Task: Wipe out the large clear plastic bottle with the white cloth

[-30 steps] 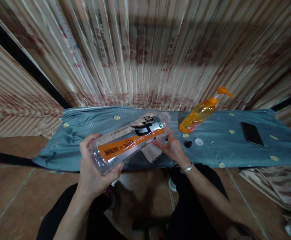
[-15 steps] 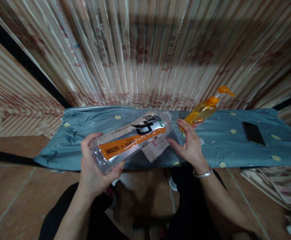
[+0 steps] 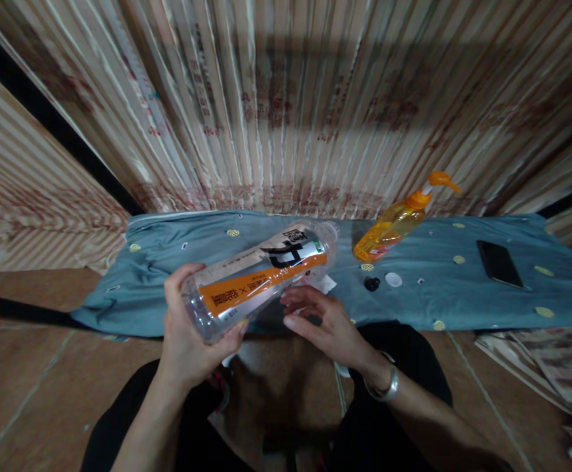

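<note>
Large clear plastic bottle with a silver, orange and black label (image 3: 261, 275) lies slantwise in front of the person, over the left and middle part of the tabletop (image 3: 467, 298), its neck pointing away and to the right. The left hand (image 3: 185, 328) is wrapped round its base end, thumb on the near side and fingers on the far side. The right hand (image 3: 327, 321), half open with loosely curled fingers and the thumb apart, grips nothing; its fingertips are close to the bottle's near side, and whether they touch cannot be told. A silver-coloured bracelet (image 3: 390, 388) circles that wrist.

Between bottle and right hand a corner of white cloth (image 3: 327, 283) shows, mostly hidden by them. Just beyond the bottle's neck, to the right, stands a transparent amber pump bottle with an orange head (image 3: 388, 229), the nearest obstacle on that side. In front of it lie a small black lumpy piece (image 3: 372, 284) and, just beside that, a round white disc (image 3: 393, 280). Well apart, farther right, rests a flat black rectangular object (image 3: 500, 263), like a phone.

Blue-grey fabric with yellow prints covers the tabletop, and a pleated beige curtain with reddish patterns (image 3: 286, 118) hangs close along its far edge.
</note>
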Demonstrator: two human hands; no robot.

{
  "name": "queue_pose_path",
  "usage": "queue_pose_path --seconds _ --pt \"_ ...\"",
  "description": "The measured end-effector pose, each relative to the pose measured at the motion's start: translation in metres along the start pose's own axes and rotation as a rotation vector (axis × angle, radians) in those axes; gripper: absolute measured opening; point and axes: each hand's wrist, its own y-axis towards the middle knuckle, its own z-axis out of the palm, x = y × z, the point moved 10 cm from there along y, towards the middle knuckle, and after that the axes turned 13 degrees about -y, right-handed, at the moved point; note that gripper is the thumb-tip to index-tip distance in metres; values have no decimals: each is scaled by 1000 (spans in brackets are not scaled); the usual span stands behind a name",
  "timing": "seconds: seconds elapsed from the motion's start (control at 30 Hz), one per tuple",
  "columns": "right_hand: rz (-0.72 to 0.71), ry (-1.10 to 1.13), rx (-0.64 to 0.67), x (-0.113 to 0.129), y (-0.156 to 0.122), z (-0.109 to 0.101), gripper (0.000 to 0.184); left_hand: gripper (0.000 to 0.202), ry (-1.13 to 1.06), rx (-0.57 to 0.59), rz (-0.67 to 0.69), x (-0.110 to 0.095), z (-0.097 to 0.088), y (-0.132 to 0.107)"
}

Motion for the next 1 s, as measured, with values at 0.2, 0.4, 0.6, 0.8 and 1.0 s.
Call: queue_pose_path --seconds 0.2,0.4,0.6,0.8,1.0 --pt "106 701 147 -3 27 44 49 78 -16 5 -7 2 0 -1" --pt "189 900 144 -4 40 56 40 76 -10 16 -9 2 -1 -1" --pt "207 946 144 0 42 58 42 75 -5 16 4 1 0 -1" --pt "205 948 74 4 41 54 40 78 2 11 -18 5 -1 -2" --pt "224 970 68 5 39 54 35 104 -74 46 8 4 0 -4"
